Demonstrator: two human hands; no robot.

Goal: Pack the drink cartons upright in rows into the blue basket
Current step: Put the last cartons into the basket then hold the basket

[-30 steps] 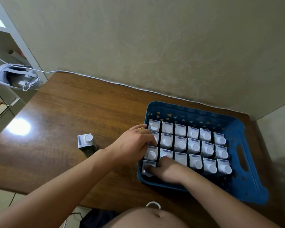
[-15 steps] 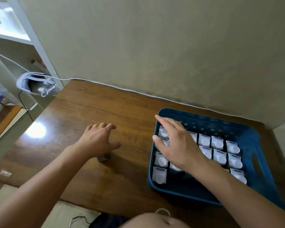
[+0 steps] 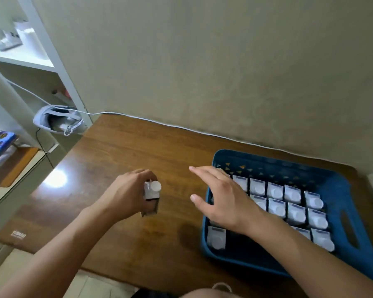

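**A:** The drink carton (image 3: 151,195) in the left hand (image 3: 125,195): how do you reckon it handles?

**B:** Small and boxy, so I'd judge it stiff enough along the edges but soft on the flat faces if squeezed. Probably light for its size, with liquid inside giving it some heft. The coated card looks smooth, so it may be a little slippery. Best hold is across two opposite side walls below the cap, which is about how it is held now.

**A:** And its looks?

**B:** White sloped top with a round white screw cap (image 3: 155,186), dark lower body. The print is too blurred to read.

**A:** Where is it exactly?

**B:** On the thumb side of the left hand, fingers curled round its upper body. It is upright, slightly tilted; I think it is just clear of the wooden table (image 3: 121,151), though the view is poor there.

**A:** The other hand?

**B:** The right hand (image 3: 222,198) has fingers spread and nearly straight, holding nothing, palm down, reaching toward the carton. It hangs over the near-left part of the blue basket (image 3: 340,186).

**A:** And beneath that hand?

**B:** The packed cartons (image 3: 293,209) stand upright in rows, caps up, running out past its wrist side. One lone carton (image 3: 216,237) sits below the wrist in the front row, with empty basket floor beside it. That, I'd judge, is where the held one belongs.
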